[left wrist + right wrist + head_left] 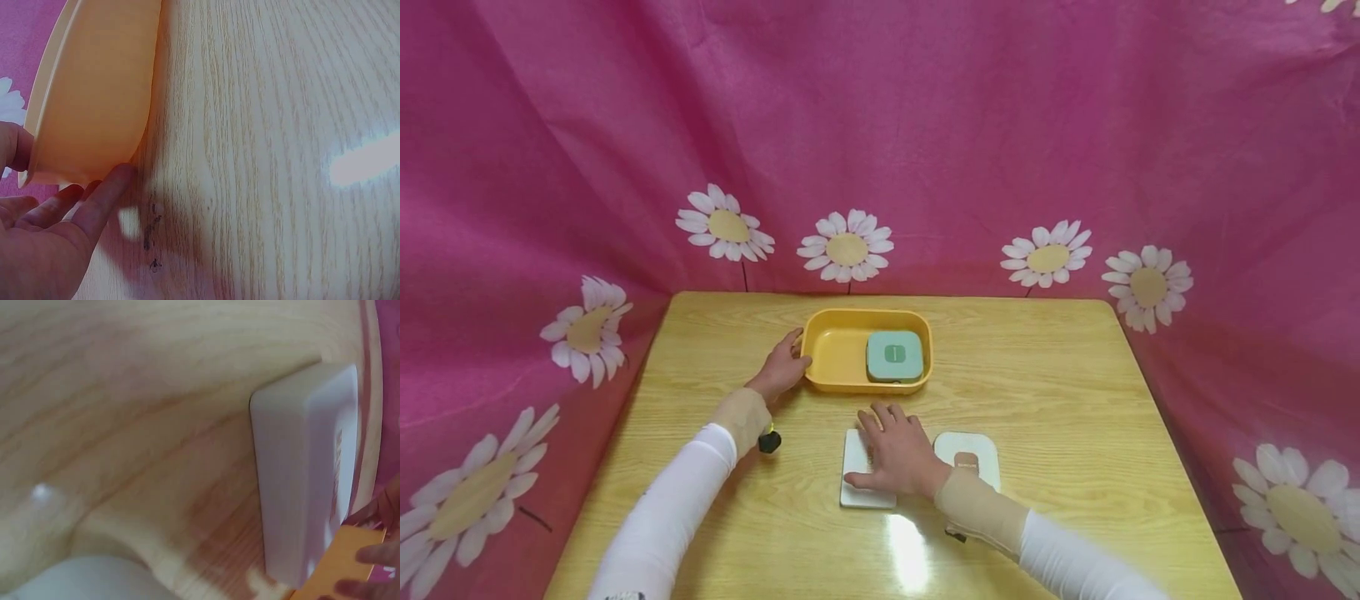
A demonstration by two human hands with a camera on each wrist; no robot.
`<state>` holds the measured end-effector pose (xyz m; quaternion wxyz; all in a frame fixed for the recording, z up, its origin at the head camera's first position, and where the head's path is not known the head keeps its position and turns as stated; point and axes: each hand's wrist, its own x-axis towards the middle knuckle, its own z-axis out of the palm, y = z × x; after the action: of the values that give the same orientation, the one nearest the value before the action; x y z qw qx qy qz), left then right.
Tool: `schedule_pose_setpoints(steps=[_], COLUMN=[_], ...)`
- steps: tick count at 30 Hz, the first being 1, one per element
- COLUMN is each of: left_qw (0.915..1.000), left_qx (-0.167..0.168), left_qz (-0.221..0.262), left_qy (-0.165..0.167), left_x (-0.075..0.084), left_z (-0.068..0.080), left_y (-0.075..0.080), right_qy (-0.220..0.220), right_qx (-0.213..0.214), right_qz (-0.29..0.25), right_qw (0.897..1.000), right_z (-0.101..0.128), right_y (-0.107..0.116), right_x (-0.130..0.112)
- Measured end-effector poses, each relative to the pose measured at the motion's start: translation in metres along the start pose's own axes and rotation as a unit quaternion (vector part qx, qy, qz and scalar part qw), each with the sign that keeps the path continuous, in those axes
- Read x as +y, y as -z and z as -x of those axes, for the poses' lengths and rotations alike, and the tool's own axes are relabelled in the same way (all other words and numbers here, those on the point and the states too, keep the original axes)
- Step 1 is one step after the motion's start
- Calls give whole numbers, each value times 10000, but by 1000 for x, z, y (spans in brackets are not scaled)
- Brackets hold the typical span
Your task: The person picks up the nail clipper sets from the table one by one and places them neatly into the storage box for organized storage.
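Note:
A yellow tray (842, 321) stands at the back middle of the wooden table (1060, 392), with a green square box (894, 356) in its right end. My left hand (796, 350) holds the tray's left end, thumb over the rim and fingers (103, 197) against the outer wall of the tray (94, 94). My right hand (880, 437) lies flat on a white flat box (861, 492) near the front, with its fingers spread. In the right wrist view that white box (300, 475) shows side-on, with fingertips (375, 553) past its far end.
A second white box (973, 446) with a brown label lies just right of my right hand. A pink cloth with daisies (847, 247) hangs behind and around the table. A small black object (769, 442) sits under my left wrist.

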<state>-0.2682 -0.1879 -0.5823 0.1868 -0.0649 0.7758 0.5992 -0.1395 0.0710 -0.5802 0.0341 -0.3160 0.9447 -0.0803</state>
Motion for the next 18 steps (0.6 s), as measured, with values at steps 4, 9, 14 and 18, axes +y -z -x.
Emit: schedule_pose_setpoints(steps=[4,9,14,18], left_qw=[10000,10000,9999,9999], left_qx=[27,58,84,84], left_qz=[-38,-46,-42,-93], left_qy=[-55,-47,-98,-109], left_x=[-1,-1,1,0], left_z=[0,2,3,2], left_y=[0,-1,-2,-1], right_qy=[-443,-953,-1401,-1624], right_qx=[24,7,-172,-225], right_qz=[213,147,377,495], right_qw=[9988,9953,9893,9852], right_z=[4,6,7,6], right_y=[-7,-14,-15,-14], right_x=[-9,-20,-29,-33])
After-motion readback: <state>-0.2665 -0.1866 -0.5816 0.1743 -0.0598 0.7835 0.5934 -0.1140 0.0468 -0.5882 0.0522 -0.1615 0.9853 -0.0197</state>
